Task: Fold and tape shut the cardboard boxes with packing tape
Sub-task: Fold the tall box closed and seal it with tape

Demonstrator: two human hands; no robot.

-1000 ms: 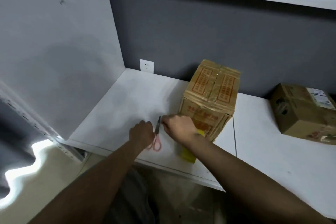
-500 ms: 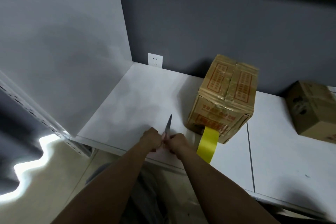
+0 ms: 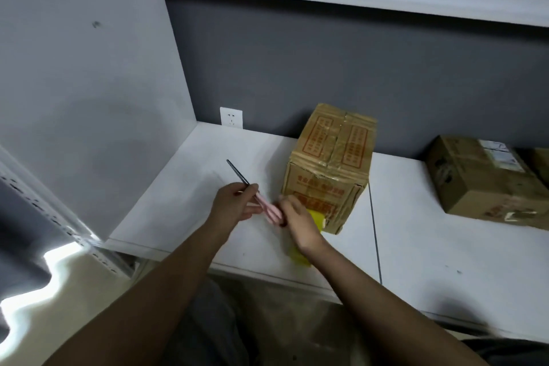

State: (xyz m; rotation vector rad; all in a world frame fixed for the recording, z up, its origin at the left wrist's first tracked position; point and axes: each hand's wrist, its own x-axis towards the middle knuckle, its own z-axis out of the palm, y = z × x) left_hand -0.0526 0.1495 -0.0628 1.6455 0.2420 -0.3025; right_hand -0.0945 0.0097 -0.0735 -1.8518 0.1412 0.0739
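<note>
At the frame's centre we see the left hand [image 3: 234, 205] pinching the scissors [image 3: 255, 196] near the pivot and the right hand [image 3: 297, 217] gripping their pink handles. Yellow tape [image 3: 316, 218] peeks out behind the right hand. Just beyond stands the taped cardboard box [image 3: 329, 163]; its red print is unreadable.

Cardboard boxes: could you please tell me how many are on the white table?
2 for certain: one box stands near the hands in the middle, another box lies at the right by the wall. A brown edge behind it may be a third, mostly cut off.
</note>
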